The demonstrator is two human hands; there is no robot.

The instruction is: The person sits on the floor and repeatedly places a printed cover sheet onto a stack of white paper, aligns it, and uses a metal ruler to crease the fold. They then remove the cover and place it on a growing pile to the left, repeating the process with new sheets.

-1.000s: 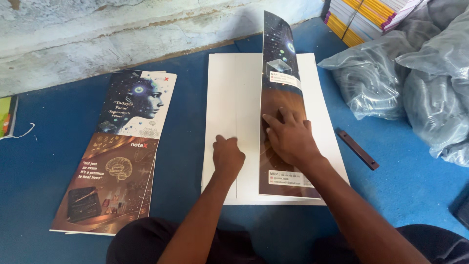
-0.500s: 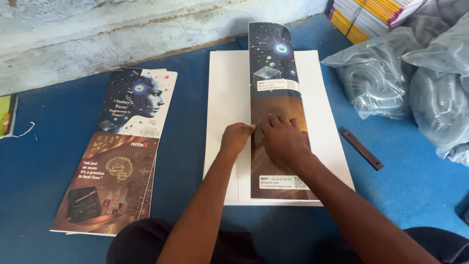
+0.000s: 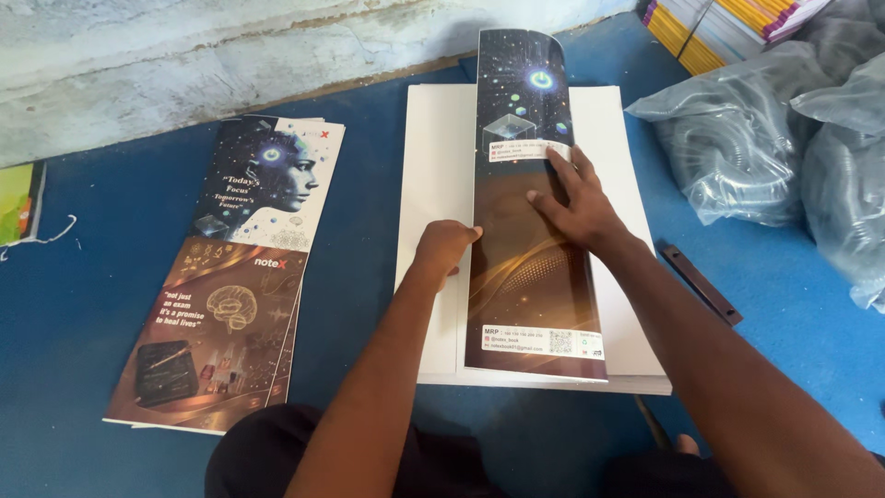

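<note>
A thick stack of white paper sheets [image 3: 431,166] lies on the blue floor in front of me. A long glossy printed cover sheet [image 3: 530,277], dark blue at the far end and brown at the near end, is folded over the stack's right half. My right hand [image 3: 576,207] presses flat on the cover's upper middle, fingers spread. My left hand [image 3: 442,247] rests at the cover's left folded edge, fingers curled against it and the white paper.
A pile of flat printed covers [image 3: 235,277] lies to the left. Grey plastic bags [image 3: 784,138] sit at the right, stacked books [image 3: 710,28] at the far right corner. A dark flat bar [image 3: 701,286] lies right of the stack. A pale wall [image 3: 184,65] runs behind.
The cover sheet has been folded further left and laid flatter over the stack. My right hand slid up the cover; my left hand moved to its folded edge.
</note>
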